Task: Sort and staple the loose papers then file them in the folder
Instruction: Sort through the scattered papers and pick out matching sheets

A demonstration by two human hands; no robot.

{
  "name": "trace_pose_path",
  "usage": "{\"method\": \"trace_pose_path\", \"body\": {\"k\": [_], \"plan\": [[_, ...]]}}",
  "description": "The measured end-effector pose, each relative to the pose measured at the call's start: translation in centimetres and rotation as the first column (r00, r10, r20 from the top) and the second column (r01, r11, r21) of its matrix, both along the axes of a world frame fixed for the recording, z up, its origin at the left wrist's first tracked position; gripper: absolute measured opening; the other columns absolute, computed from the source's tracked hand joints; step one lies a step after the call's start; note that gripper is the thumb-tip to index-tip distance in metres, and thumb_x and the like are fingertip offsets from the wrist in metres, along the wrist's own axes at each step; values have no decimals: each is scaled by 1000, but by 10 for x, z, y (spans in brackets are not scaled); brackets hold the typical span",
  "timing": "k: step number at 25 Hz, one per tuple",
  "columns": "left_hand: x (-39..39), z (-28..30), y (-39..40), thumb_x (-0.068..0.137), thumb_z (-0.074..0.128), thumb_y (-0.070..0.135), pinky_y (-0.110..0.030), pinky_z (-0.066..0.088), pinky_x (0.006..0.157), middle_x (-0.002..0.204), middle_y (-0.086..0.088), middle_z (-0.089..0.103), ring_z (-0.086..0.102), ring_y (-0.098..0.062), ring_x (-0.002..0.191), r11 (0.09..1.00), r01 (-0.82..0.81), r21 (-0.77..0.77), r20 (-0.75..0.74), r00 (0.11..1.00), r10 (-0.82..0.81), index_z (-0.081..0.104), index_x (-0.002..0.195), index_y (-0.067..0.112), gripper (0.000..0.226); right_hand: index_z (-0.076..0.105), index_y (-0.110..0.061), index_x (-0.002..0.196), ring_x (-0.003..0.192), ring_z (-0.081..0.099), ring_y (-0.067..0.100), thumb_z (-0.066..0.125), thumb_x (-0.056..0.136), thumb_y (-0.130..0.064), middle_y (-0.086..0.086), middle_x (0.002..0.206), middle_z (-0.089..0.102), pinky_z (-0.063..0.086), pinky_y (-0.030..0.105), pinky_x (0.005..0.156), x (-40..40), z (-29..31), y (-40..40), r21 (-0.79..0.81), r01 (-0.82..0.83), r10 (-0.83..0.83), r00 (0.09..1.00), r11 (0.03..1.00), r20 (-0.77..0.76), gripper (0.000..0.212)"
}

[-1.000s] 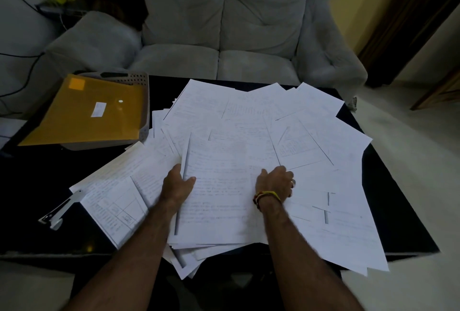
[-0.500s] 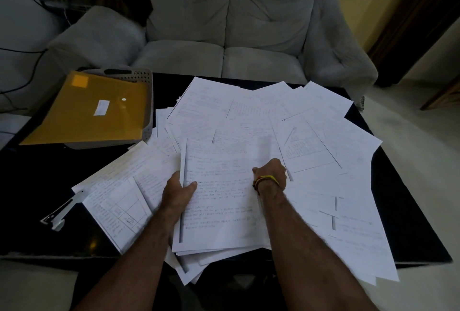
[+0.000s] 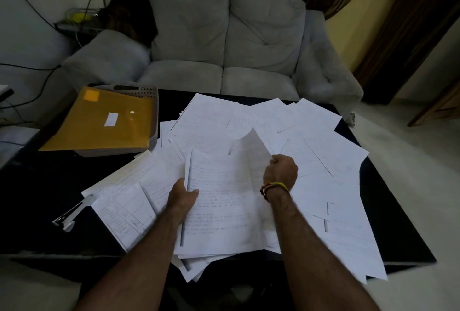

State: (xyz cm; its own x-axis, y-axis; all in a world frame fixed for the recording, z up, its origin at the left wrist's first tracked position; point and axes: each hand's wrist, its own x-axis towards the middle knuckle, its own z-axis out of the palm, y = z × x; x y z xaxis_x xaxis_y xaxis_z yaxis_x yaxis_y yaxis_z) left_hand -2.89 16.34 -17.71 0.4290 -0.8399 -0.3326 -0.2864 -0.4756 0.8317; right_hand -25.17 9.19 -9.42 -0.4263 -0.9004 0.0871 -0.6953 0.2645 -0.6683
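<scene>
Loose white papers point(image 3: 261, 121) lie spread over most of the black table point(image 3: 37, 198). My left hand point(image 3: 181, 197) grips the left edge of a written sheet point(image 3: 219, 201) near the front, thumb on top. My right hand point(image 3: 281, 170), with a yellow wristband, pinches that sheet's right edge, which is lifted and curled upward. A yellow folder point(image 3: 102, 121) lies on a grey tray point(image 3: 153, 101) at the back left. A silver stapler point(image 3: 72, 213) sits on the table, left of the papers.
A grey sofa point(image 3: 224, 44) stands right behind the table. Cables and a small shelf are at the far left by the wall. Some sheets overhang the table's front and right edges. Pale floor lies to the right.
My right hand has taken hold of the sheet's right edge and raised it, so the paper now curls up. The left hand keeps its grip. The camera tilted up.
</scene>
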Motion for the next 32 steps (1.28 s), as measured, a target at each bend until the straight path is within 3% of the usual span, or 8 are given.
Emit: {"method": "trace_pose_path", "body": {"k": [6, 9, 11, 14, 18, 22, 28, 32], "plan": [[-5, 11, -3, 86, 68, 13, -39, 51, 92, 118, -15, 63, 60, -34, 104, 998, -41, -46, -40, 998, 39, 55, 123, 2, 40, 61, -12, 96, 87, 64, 33, 53, 91, -8, 14, 92, 69, 40, 30, 67, -12, 39, 7, -217, 116, -105, 993, 969, 62, 10], [-7, 16, -8, 86, 68, 16, -41, 48, 98, 131, -14, 56, 56, -34, 115, 999, -8, -32, -33, 999, 7, 47, 134, 3, 54, 59, -11, 96, 76, 57, 17, 53, 94, -9, 3, 85, 66, 36, 22, 65, -10, 94, 3, -559, 156, -84, 985, 815, 152, 6], [-10, 20, -8, 86, 68, 17, -41, 45, 102, 134, -12, 52, 53, -34, 119, 999, 25, -20, -14, 1000, -26, 45, 136, 3, 57, 61, -9, 96, 77, 55, 10, 56, 94, -13, -4, 83, 62, 39, 19, 68, -12, 125, -11, -609, 213, -47, 960, 764, 276, 6], [-8, 10, -8, 79, 71, 21, -41, 46, 101, 129, -11, 57, 55, -31, 114, 999, 38, -37, -33, 999, -39, 52, 129, 4, 56, 65, -7, 87, 76, 56, 17, 59, 90, -14, 3, 79, 64, 47, 30, 72, -12, 110, -29, -421, 83, 61, 947, 903, 317, 10], [19, -64, -28, 61, 73, 69, -47, 46, 101, 135, -11, 56, 58, -29, 117, 1000, 17, 0, -263, 965, -16, 51, 133, 11, 94, 65, -11, 85, 87, 63, 27, 61, 88, -18, 12, 89, 70, 40, 26, 69, 0, 2, -5, -100, -129, 152, 949, 987, 275, 9], [-4, 11, -6, 94, 31, 66, -45, 44, 103, 119, -5, 63, 60, -29, 112, 991, -106, 84, -452, 882, 133, 58, 124, 15, 65, 60, -12, 90, 89, 62, 31, 54, 92, -23, 9, 88, 66, 42, 30, 69, 9, -60, 18, 94, -141, 113, 959, 985, 260, 12], [-10, -6, -19, 81, 70, 25, -33, 50, 80, 97, -12, 65, 63, -27, 91, 999, -22, 27, -183, 983, 27, 64, 112, -4, 43, 59, -8, 107, 109, 56, 35, 59, 90, -26, 17, 112, 61, 44, 38, 87, 7, -76, 9, 195, -115, 98, 991, 974, 92, 25], [-17, -15, -30, 89, 61, 19, -45, 46, 99, 121, -19, 62, 58, -34, 112, 999, 23, -41, 30, 999, -22, 58, 124, -1, 41, 60, -13, 117, 116, 50, 32, 62, 90, -32, 11, 120, 57, 43, 39, 91, -24, -65, 1, 136, 4, -8, 1000, 991, 29, 33]]}}
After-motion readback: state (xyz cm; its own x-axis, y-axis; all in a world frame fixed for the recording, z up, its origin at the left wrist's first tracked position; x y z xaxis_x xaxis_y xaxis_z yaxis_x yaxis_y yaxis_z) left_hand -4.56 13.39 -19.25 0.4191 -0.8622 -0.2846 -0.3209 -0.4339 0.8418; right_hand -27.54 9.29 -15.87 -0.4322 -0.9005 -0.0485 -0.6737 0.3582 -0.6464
